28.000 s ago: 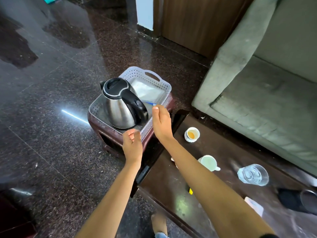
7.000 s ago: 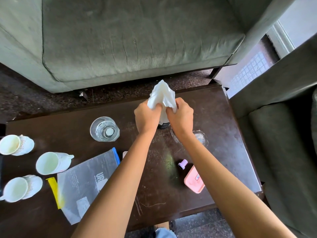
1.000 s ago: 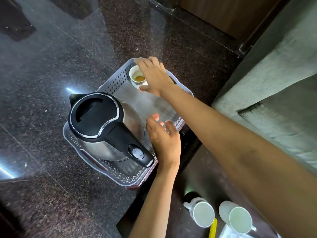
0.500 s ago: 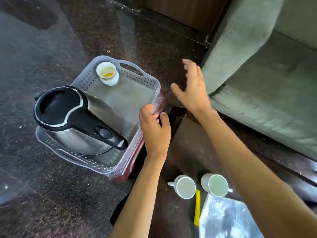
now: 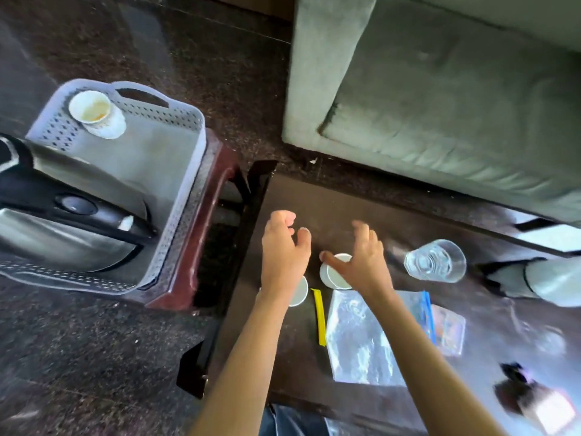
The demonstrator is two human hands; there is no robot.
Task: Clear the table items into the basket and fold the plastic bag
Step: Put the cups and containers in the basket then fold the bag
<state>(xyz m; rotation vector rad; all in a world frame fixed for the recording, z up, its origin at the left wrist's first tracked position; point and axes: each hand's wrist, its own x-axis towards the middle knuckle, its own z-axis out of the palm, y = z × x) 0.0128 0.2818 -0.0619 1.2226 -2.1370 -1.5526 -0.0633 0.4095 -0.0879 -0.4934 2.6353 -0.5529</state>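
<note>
The frame is blurred by motion, so fine details are hard to read. The kettle (image 5: pixel 63 215) is cut off at the left edge, and only its black handle and a part of the steel body show. At the right edge a pale object (image 5: pixel 553 278) is cut off too, and I cannot tell what it is. A dark object (image 5: pixel 515 388) near the lower right corner is too smeared to identify. One white cup (image 5: pixel 298 292) is mostly hidden under the left wrist; only a part of its rim is visible.

The basket (image 5: pixel 176 215) is pale grey plastic with small holes in its walls, and it stands on a dark red stool (image 5: pixel 201 234) just beside the table (image 5: pixel 283 357). Inside it are the kettle and a small cup (image 5: pixel 91 108) with a brownish rest of liquid, in the far corner. The plastic bag (image 5: pixel 361 338) lies flat on the table, clear and shiny, with a yellow strip (image 5: pixel 319 316) at one side and a blue strip (image 5: pixel 428 313) at the other. A glass (image 5: pixel 435 261) stands well apart from the basket (it looks clear and ribbed).

The left hand (image 5: pixel 284 247) hovers above the table with fingers loosely curled, holding nothing. The right hand (image 5: pixel 358 256) is spread open above a second white cup (image 5: pixel 333 273); its thumb seems at the rim, but whether it touches I cannot tell.
</note>
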